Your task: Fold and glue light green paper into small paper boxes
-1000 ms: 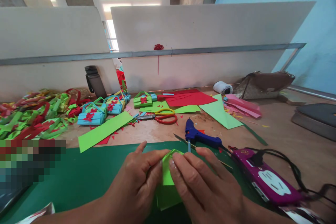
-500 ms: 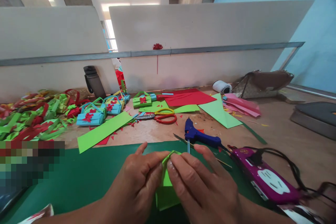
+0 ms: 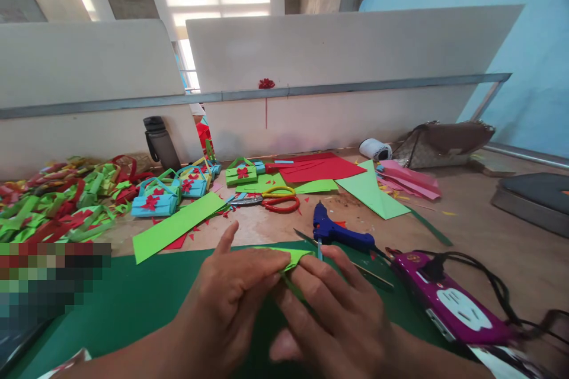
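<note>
Between my two hands is a folded piece of light green paper (image 3: 295, 259), held above the green mat (image 3: 160, 290). My left hand (image 3: 235, 290) pinches its left side between thumb and fingers, with one finger raised. From the right, my right hand (image 3: 333, 308) has its fingers pressed on the same paper, and they hide much of it. Just beyond my right hand lies a blue glue gun (image 3: 342, 232) with a clear glue stick, nozzle pointing away. A thin pointed stick or blade (image 3: 373, 276) lies beside the glue gun.
Scissors (image 3: 280, 200) with red and yellow handles lie behind the mat, near a light green strip (image 3: 178, 227). Small blue paper bags (image 3: 153, 204) stand left of them. Red sheets (image 3: 324, 167) lie at the back. A purple power strip (image 3: 444, 296) with cables sits right.
The green paper has been tilted and turned; its lower flap no longer hangs in view between my hands. My hands stay close together on it, and the right fingers have shifted.
</note>
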`<control>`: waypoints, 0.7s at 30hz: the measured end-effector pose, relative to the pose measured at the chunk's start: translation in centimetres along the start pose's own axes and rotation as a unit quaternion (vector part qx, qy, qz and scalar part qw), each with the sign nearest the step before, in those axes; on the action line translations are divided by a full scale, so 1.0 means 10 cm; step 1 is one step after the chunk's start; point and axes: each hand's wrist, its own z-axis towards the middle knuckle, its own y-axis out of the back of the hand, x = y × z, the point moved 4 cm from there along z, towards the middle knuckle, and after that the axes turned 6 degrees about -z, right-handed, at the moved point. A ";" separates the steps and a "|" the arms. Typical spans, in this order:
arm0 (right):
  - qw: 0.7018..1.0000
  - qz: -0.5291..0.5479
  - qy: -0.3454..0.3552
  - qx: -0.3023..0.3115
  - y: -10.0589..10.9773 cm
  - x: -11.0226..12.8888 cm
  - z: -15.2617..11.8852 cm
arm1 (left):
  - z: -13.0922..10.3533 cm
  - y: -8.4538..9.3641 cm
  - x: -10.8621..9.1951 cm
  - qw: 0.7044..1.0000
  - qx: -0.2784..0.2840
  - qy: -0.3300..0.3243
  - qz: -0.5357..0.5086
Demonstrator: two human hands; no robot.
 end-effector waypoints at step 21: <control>0.867 0.392 -0.302 0.062 -0.13 -0.40 0.03 | 0.02 -0.05 0.10 1.000 0.007 -0.025 0.014</control>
